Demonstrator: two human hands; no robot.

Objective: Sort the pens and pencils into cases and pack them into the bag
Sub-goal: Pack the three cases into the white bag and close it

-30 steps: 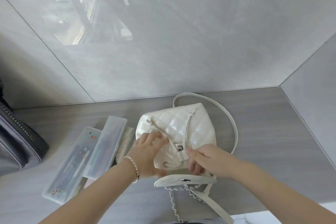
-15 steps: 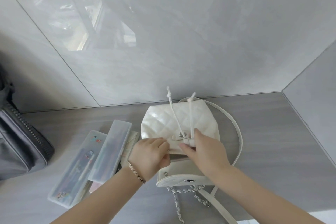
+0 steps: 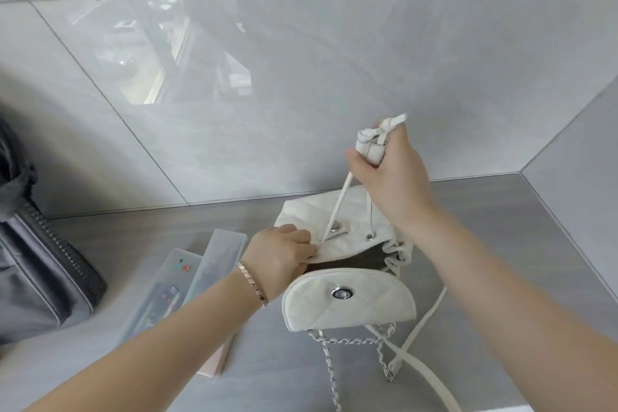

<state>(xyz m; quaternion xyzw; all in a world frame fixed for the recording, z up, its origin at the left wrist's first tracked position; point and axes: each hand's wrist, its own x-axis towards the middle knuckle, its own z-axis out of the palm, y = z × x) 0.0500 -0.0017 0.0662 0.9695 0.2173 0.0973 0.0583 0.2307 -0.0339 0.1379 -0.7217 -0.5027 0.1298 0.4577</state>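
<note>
Bag (image 3: 354, 211): white, quilted, stands on the grey counter (image 3: 501, 244) against the tiled wall. Mouth is open; I see a dark interior. Its flap (image 3: 347, 299) hangs over the bag's near side, metal clasp eyelet facing up. Chain strap (image 3: 351, 341) trails on the counter in front of the bag.

Right hand (image 3: 391, 177): raised above the bag, fingers curled tight round the drawstring (image 3: 371, 149) at its knotted end and slider. Two cord strands run taut from the fist down to the eyelets on the bag's front panel.

Left hand (image 3: 281, 254): at the bag's left edge, fingers and thumb pinched together on the rim of the mouth. Bracelet (image 3: 252, 283) on that wrist.

Cases: two translucent cases lie flat just left of the bag, partly under the left forearm. The plain case (image 3: 222, 251) lies nearer the bag and overlaps the stickered case (image 3: 167, 284). I cannot make out the contents; they are blurred through the plastic.

Further left of the bag: a dark grey zipped bag (image 3: 33, 261), well apart.
</note>
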